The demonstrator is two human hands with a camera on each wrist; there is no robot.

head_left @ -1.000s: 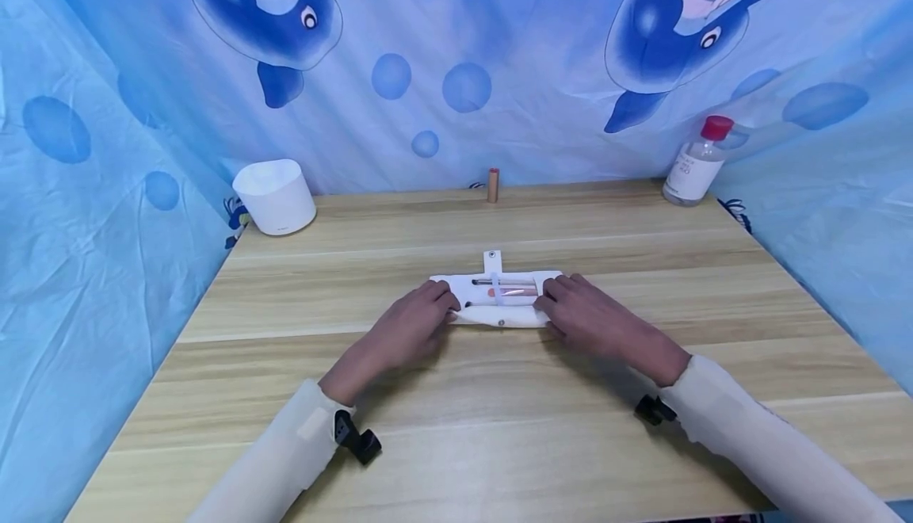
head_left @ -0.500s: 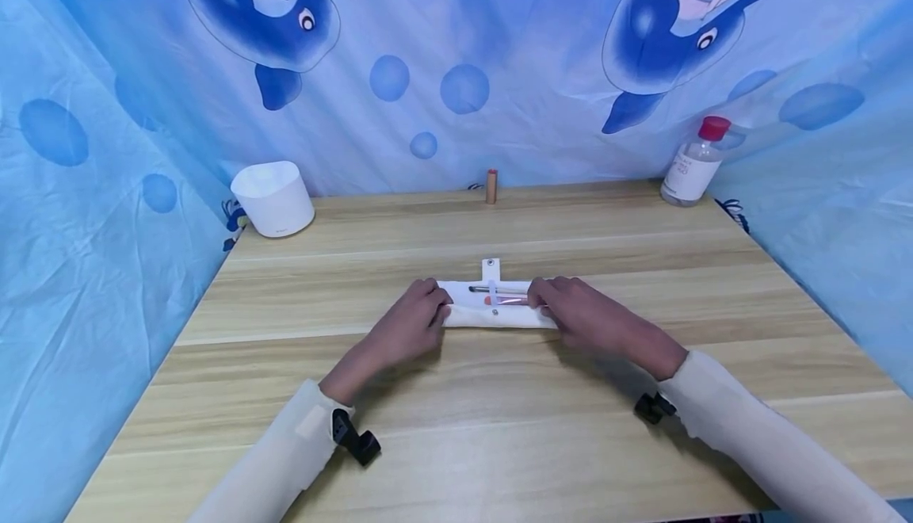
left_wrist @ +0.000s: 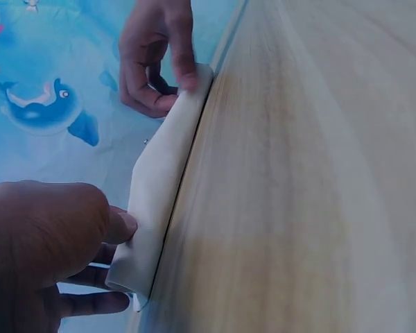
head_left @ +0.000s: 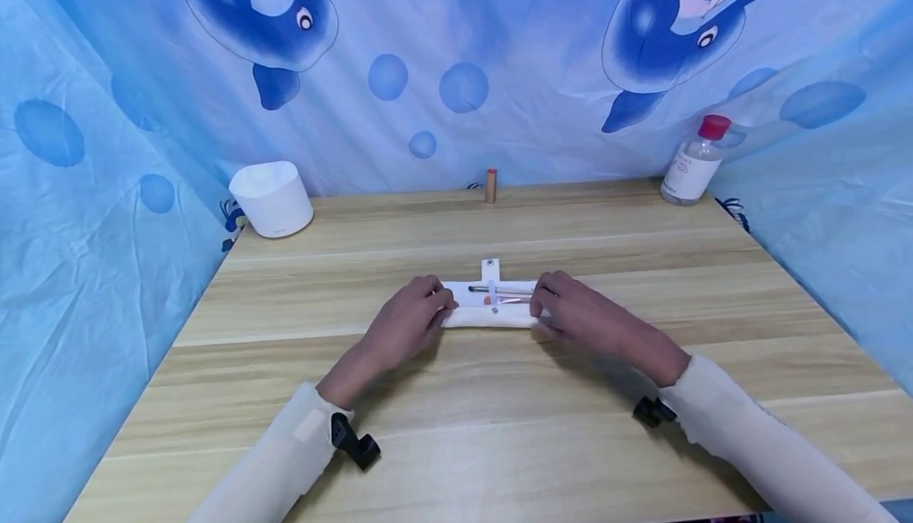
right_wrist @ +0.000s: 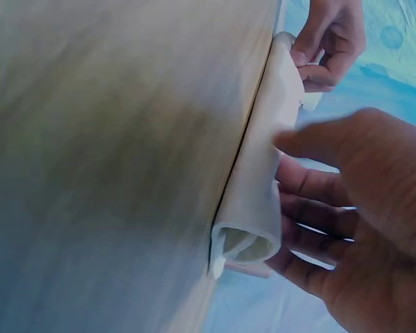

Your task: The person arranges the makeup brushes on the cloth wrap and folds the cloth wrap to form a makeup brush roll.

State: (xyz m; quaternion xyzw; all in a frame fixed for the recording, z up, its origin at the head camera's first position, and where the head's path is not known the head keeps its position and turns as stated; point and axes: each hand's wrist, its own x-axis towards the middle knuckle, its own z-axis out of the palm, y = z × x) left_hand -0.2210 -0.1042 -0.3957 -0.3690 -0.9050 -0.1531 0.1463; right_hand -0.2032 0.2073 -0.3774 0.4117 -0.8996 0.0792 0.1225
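Observation:
A white makeup brush roll (head_left: 492,318) lies across the middle of the table, its near edge curled into a tube. Thin makeup brushes (head_left: 508,291) show on the flat part behind the curl, under a narrow band. A snap tab (head_left: 490,269) sticks out from the far side. My left hand (head_left: 408,318) grips the left end, thumb on the curl and fingers behind it in the left wrist view. At the right end, my right hand (head_left: 586,313) holds the curl between thumb and fingers; its thumb is blurred in the right wrist view. The hands hide both ends from above.
A white cup-like container (head_left: 273,204) stands at the back left of the wooden table (head_left: 456,428). Upright at the back middle is a small copper-coloured tube (head_left: 490,187). A red-capped clear bottle (head_left: 690,166) stands at the back right, before a blue dolphin-print curtain (head_left: 542,71).
The near edge of the brush roll has curled further away from me, covering the lowest brush. My right hand moved inward over the roll, then back slightly. My left hand stays at its end.

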